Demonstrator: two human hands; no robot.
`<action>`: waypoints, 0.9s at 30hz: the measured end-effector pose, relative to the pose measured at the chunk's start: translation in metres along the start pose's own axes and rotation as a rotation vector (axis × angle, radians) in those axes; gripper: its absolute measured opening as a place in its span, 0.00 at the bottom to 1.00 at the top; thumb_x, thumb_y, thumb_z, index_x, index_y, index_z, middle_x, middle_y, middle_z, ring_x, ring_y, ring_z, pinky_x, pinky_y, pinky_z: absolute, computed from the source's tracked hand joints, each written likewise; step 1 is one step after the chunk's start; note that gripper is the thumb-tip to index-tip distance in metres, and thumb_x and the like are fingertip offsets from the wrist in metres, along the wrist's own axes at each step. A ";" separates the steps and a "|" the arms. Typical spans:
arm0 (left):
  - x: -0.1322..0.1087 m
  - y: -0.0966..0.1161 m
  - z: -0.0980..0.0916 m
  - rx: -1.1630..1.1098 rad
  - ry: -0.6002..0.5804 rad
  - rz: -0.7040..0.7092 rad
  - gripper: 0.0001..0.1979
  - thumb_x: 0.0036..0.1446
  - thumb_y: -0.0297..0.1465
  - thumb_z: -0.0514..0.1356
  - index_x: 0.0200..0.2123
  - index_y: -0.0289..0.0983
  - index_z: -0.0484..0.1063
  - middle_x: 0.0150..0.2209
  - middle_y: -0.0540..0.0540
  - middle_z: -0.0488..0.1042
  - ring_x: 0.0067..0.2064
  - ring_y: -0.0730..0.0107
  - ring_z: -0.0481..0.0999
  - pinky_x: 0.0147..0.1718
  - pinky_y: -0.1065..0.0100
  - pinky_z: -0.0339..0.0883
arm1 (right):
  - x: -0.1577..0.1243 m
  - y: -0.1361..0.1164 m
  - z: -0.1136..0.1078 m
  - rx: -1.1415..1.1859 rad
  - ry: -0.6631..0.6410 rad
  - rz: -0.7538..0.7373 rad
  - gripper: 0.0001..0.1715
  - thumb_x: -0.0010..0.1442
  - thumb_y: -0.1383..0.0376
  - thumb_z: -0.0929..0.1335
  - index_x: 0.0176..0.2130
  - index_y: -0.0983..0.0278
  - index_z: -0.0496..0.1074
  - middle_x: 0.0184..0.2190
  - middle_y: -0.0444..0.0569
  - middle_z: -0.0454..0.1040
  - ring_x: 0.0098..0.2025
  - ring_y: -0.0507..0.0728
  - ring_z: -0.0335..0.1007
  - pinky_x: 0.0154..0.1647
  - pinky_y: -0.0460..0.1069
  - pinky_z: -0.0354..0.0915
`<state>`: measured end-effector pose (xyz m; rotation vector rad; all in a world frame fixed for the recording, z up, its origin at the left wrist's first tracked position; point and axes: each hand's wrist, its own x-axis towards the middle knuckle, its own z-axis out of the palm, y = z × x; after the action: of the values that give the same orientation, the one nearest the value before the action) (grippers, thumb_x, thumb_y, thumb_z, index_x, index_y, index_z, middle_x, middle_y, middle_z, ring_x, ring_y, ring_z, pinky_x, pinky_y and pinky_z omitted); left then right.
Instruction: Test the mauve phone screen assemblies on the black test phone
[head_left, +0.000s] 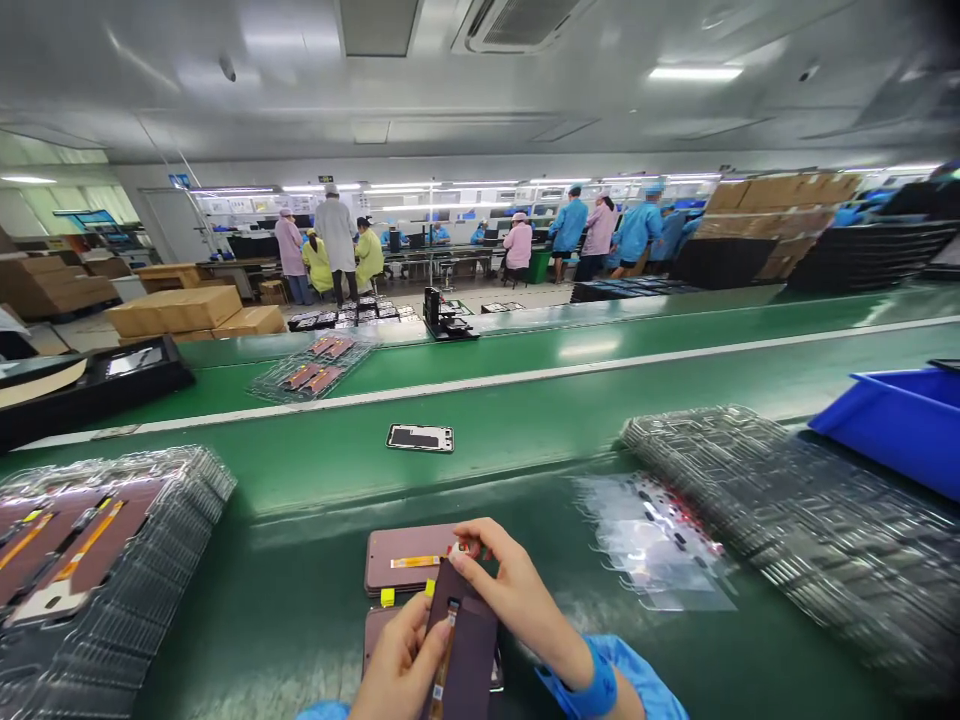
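A dark phone screen panel (474, 640) with an orange flex cable stands tilted in my left hand (401, 655), its thumb and fingers closed on the left edge. At the panel's top corner, my right hand (517, 590) pinches a small red-and-white tab (463, 549). Whether clear film is attached to that tab cannot be made out. Behind my hands lies a stack of similar screen panels (381, 552), with yellow tabs beside it. More panels, partly covered by my left hand, lie nearer to me.
Clear film sheets (645, 560) with red and black marks lie to the right, before stacked clear trays (780, 500) and a blue bin (892, 420). Left stands a tray stack holding panels (97, 540). A phone frame (420, 437) lies on the green belt (525, 425). Co-workers work beyond.
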<state>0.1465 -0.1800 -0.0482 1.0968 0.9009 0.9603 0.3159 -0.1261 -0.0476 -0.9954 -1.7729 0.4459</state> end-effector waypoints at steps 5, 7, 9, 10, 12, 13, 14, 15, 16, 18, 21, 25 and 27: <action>0.001 -0.008 -0.003 0.030 0.052 0.015 0.25 0.51 0.50 0.65 0.45 0.38 0.78 0.40 0.44 0.80 0.41 0.61 0.77 0.42 0.67 0.70 | -0.005 -0.012 0.001 -0.150 0.040 -0.227 0.17 0.73 0.65 0.59 0.38 0.65 0.73 0.28 0.48 0.67 0.31 0.56 0.63 0.29 0.48 0.60; 0.003 -0.015 -0.004 0.018 0.111 0.029 0.24 0.51 0.49 0.66 0.44 0.38 0.78 0.40 0.44 0.80 0.39 0.62 0.77 0.41 0.67 0.70 | -0.010 -0.021 0.003 -0.220 0.065 -0.341 0.19 0.73 0.68 0.57 0.38 0.66 0.74 0.27 0.50 0.66 0.30 0.57 0.59 0.29 0.51 0.56; 0.005 -0.019 -0.006 0.001 0.152 0.011 0.23 0.50 0.47 0.67 0.44 0.37 0.78 0.37 0.44 0.80 0.35 0.64 0.76 0.39 0.67 0.70 | -0.016 -0.031 0.005 -0.291 0.058 -0.461 0.21 0.73 0.70 0.56 0.38 0.67 0.73 0.25 0.50 0.66 0.28 0.58 0.56 0.27 0.52 0.54; 0.006 -0.018 -0.007 -0.021 0.151 -0.005 0.23 0.49 0.46 0.68 0.44 0.37 0.78 0.36 0.45 0.80 0.33 0.65 0.76 0.38 0.67 0.70 | -0.018 -0.036 0.006 -0.332 0.049 -0.519 0.21 0.72 0.71 0.55 0.38 0.68 0.73 0.25 0.50 0.66 0.27 0.57 0.55 0.27 0.52 0.53; 0.007 -0.011 -0.008 -0.123 0.117 -0.032 0.21 0.48 0.41 0.71 0.44 0.37 0.78 0.34 0.45 0.80 0.32 0.65 0.76 0.37 0.68 0.70 | -0.021 -0.045 0.006 -0.412 0.035 -0.607 0.21 0.71 0.73 0.55 0.38 0.71 0.73 0.24 0.49 0.65 0.26 0.57 0.55 0.27 0.52 0.53; 0.007 -0.006 -0.008 -0.195 0.100 -0.046 0.20 0.47 0.39 0.71 0.44 0.38 0.78 0.35 0.46 0.80 0.33 0.65 0.76 0.37 0.68 0.69 | -0.021 -0.049 0.006 -0.442 0.032 -0.629 0.21 0.71 0.74 0.54 0.38 0.72 0.72 0.25 0.50 0.65 0.26 0.57 0.56 0.28 0.52 0.54; 0.007 0.001 -0.007 -0.276 0.089 -0.064 0.19 0.47 0.36 0.71 0.43 0.38 0.78 0.35 0.46 0.80 0.34 0.64 0.77 0.37 0.69 0.69 | -0.021 -0.052 0.005 -0.455 0.033 -0.638 0.21 0.71 0.75 0.54 0.38 0.72 0.72 0.25 0.50 0.65 0.27 0.57 0.58 0.29 0.52 0.56; 0.007 0.007 -0.007 -0.359 0.081 -0.090 0.17 0.47 0.35 0.71 0.41 0.38 0.79 0.35 0.46 0.80 0.36 0.64 0.77 0.37 0.69 0.69 | -0.021 -0.054 0.004 -0.451 0.034 -0.636 0.22 0.70 0.75 0.53 0.38 0.72 0.72 0.26 0.50 0.66 0.29 0.57 0.60 0.31 0.53 0.57; 0.006 0.013 -0.006 -0.429 0.064 -0.132 0.15 0.48 0.36 0.70 0.39 0.37 0.79 0.34 0.45 0.79 0.36 0.63 0.77 0.36 0.69 0.69 | -0.020 -0.055 0.004 -0.442 0.031 -0.634 0.22 0.70 0.75 0.53 0.37 0.72 0.72 0.26 0.50 0.66 0.29 0.57 0.61 0.32 0.53 0.58; 0.007 0.021 -0.006 -0.498 0.006 -0.247 0.15 0.50 0.41 0.67 0.36 0.35 0.80 0.31 0.44 0.79 0.33 0.64 0.77 0.31 0.70 0.68 | -0.019 -0.056 0.005 -0.418 0.007 -0.655 0.24 0.70 0.76 0.52 0.35 0.71 0.72 0.25 0.50 0.65 0.28 0.56 0.62 0.32 0.52 0.58; 0.014 0.025 -0.009 -0.400 -0.056 -0.349 0.17 0.51 0.42 0.68 0.34 0.32 0.79 0.28 0.44 0.77 0.27 0.69 0.74 0.25 0.72 0.64 | -0.020 -0.057 0.007 -0.392 -0.040 -0.731 0.26 0.69 0.76 0.52 0.32 0.72 0.72 0.23 0.49 0.64 0.24 0.55 0.58 0.28 0.51 0.56; 0.030 0.026 -0.024 -0.218 -0.022 -0.328 0.17 0.48 0.39 0.71 0.33 0.29 0.79 0.26 0.44 0.77 0.26 0.71 0.73 0.26 0.73 0.66 | -0.027 -0.070 -0.006 -0.336 -0.065 -0.743 0.22 0.69 0.77 0.54 0.32 0.72 0.72 0.21 0.47 0.64 0.23 0.54 0.58 0.27 0.50 0.58; 0.039 0.031 -0.035 -0.147 0.052 -0.326 0.19 0.48 0.41 0.71 0.34 0.29 0.78 0.26 0.44 0.78 0.25 0.71 0.73 0.25 0.73 0.67 | -0.032 -0.082 -0.023 -0.248 -0.086 -0.729 0.17 0.70 0.76 0.57 0.36 0.71 0.71 0.23 0.45 0.65 0.25 0.52 0.61 0.29 0.49 0.60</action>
<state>0.1216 -0.1275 -0.0301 0.7746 0.9997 0.7729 0.3070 -0.2036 -0.0004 -0.4298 -2.1492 -0.1978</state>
